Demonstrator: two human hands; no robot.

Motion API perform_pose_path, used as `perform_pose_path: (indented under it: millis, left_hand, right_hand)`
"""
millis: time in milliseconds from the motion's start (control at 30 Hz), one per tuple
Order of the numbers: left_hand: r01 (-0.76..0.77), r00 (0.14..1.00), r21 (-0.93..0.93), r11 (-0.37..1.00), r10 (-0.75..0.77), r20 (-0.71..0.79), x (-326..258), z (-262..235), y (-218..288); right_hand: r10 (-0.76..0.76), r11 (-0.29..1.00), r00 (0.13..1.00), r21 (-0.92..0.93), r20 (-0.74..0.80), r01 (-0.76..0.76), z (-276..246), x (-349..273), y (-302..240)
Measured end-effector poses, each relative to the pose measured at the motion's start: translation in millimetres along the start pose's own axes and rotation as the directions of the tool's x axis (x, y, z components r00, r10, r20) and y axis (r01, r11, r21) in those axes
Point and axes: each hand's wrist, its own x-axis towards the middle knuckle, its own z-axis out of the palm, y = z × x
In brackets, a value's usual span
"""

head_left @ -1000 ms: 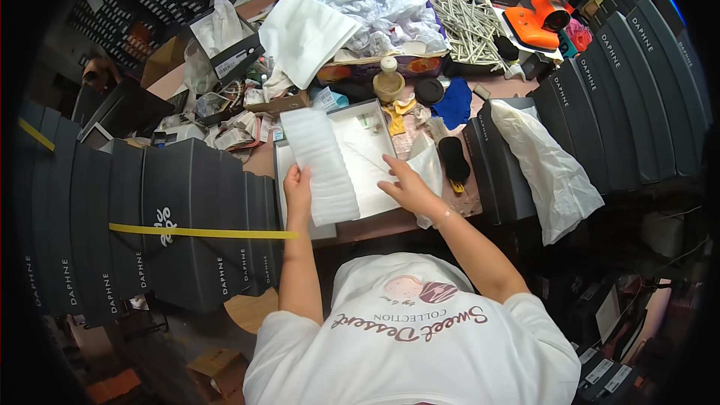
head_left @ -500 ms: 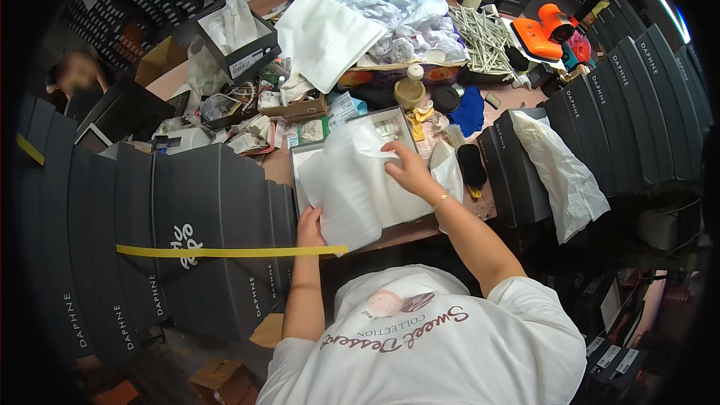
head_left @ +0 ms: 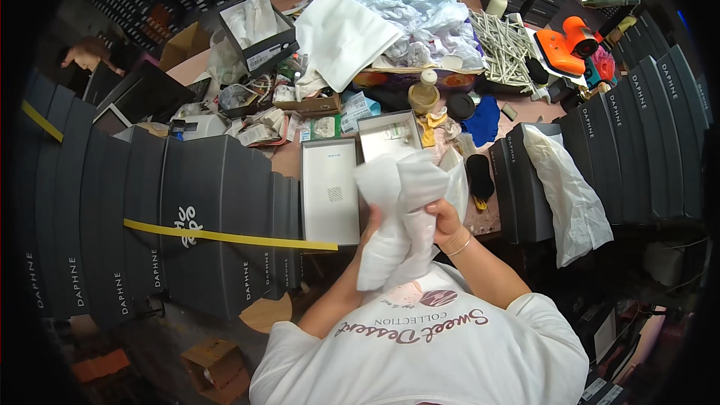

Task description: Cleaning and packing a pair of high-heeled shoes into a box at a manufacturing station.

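while both hands close on it near the center of the frame, the white sheet [head_left: 401, 210] hangs bunched in two loose lobes, below the open boxes and overlapping the front of the shirt [head_left: 450, 352]. the left hand [head_left: 371, 226] grasps its left side, the fingers partly hidden behind it; the right hand [head_left: 448, 225] pinches its right edge between thumb and fingers. half a second ago the sheet lay spread over the boxes; it has since been drawn down and gathered, which leaves the inside of the long box [head_left: 330, 165] exposed, left of center. judged from this, handling has passed from spreading the sheet to bunching it; whether it wraps anything cannot be told.

the second box [head_left: 371, 146] sits just beside, its lower part covered by the sheet, with a small packet [head_left: 395, 133] inside. to the upper right of it, on the desk [head_left: 531, 110], are a bottle [head_left: 424, 95] and a blue cloth [head_left: 480, 121]. dark cartons [head_left: 199, 195] fill the left of the frame, crossed by a yellow strap [head_left: 232, 236].
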Motion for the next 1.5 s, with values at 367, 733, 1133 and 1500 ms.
perform_pose_path:
  millis: [367, 733, 1133, 1500]
  left_hand:
    - [-0.066, 0.989, 0.280, 0.958, 0.100, -0.109, -10, -9, -15]
    - [-0.054, 0.432, 0.989, 0.138, 0.896, -0.101, -5, -130, 119]
    - [0.233, 0.456, 0.972, -0.044, 0.887, -0.069, 44, -225, 166]
    - [-0.012, 0.702, 0.863, 0.506, 0.618, -0.352, 40, -162, 159]
  right_hand:
    - [0.200, 0.977, 0.978, 0.066, 0.066, -0.204, 12, -17, 9]
    - [-0.616, -0.312, 0.787, -0.922, 0.013, -0.229, -21, 2, -238]
    - [-0.317, -0.503, 0.913, -0.771, -0.255, -0.390, -35, -45, -141]
    - [-0.364, 0.651, 0.682, -0.697, -0.635, -0.301, -141, -42, -32]
